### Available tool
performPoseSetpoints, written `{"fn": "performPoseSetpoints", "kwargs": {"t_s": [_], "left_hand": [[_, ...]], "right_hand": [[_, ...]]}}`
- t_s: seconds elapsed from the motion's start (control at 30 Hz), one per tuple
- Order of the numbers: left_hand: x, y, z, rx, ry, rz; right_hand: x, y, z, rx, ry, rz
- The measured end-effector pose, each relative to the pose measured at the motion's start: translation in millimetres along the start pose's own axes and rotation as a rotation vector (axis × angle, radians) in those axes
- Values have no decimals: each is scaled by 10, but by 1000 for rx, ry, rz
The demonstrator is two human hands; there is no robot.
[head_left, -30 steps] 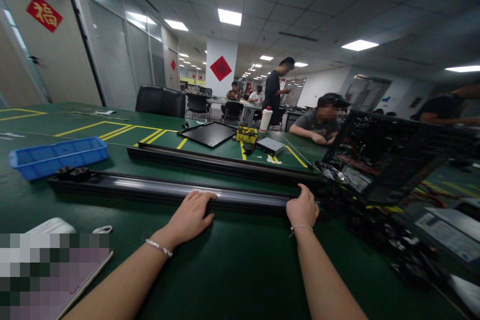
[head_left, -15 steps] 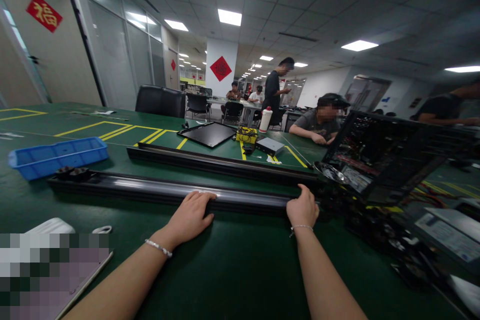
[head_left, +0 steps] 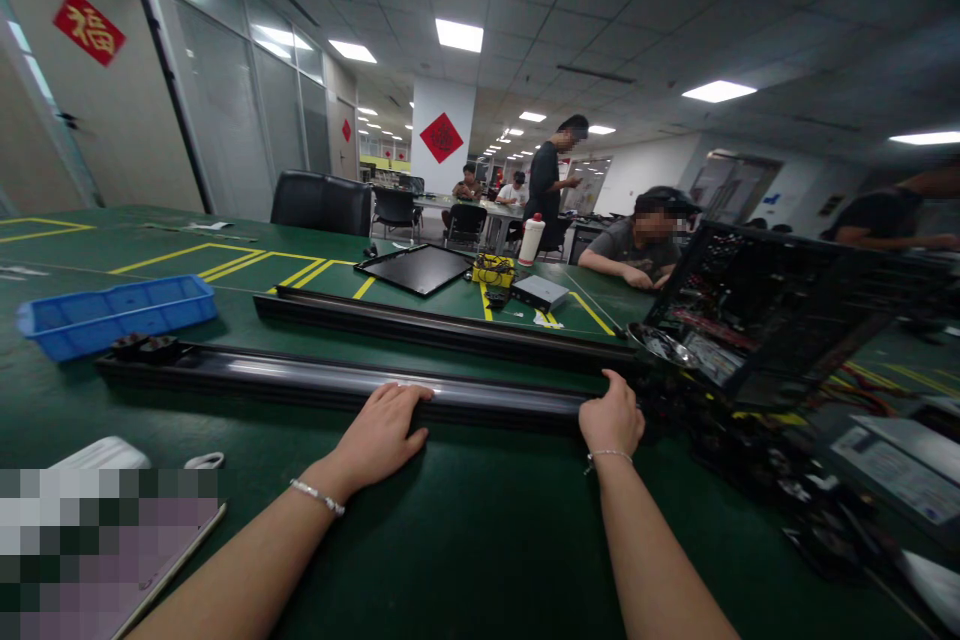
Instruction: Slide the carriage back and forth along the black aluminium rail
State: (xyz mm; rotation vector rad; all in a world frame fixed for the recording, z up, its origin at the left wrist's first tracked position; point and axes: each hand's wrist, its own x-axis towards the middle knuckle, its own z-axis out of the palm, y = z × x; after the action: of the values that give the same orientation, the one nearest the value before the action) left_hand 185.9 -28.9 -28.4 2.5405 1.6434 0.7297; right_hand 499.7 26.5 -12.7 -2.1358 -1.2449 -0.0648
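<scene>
A long black metal channel (head_left: 277, 372) with a shiny trough lies across the green table before me. My left hand (head_left: 382, 427) rests over its near edge, fingers laid across the trough and thumb apart on the near side. Toward the channel's right end is my right hand (head_left: 611, 417), its fingers curled and one digit sticking up to the left. Whatever those fingers may hold is hidden. Small dark parts (head_left: 146, 345) sit on the channel's left end. A second black channel (head_left: 435, 328) lies behind, roughly parallel.
A blue bin (head_left: 120, 312) stands at left. On the right are an open computer case (head_left: 780, 310), a silver box (head_left: 900, 470) and dark jumbled parts (head_left: 795, 480). Farther back lie a black panel (head_left: 420, 267), a grey drive (head_left: 538, 292) and a white bottle (head_left: 531, 240). A person (head_left: 637, 245) sits opposite.
My right hand has shifted slightly to the right along the near channel. My left hand and the channels stay where they were.
</scene>
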Motion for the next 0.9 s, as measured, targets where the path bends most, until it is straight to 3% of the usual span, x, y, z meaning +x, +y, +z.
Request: {"fn": "performPoseSetpoints", "kwargs": {"t_s": [0.9], "left_hand": [[-4,-3,5,18,2,4]], "right_hand": [[68,106,-37,1,17,17]]}}
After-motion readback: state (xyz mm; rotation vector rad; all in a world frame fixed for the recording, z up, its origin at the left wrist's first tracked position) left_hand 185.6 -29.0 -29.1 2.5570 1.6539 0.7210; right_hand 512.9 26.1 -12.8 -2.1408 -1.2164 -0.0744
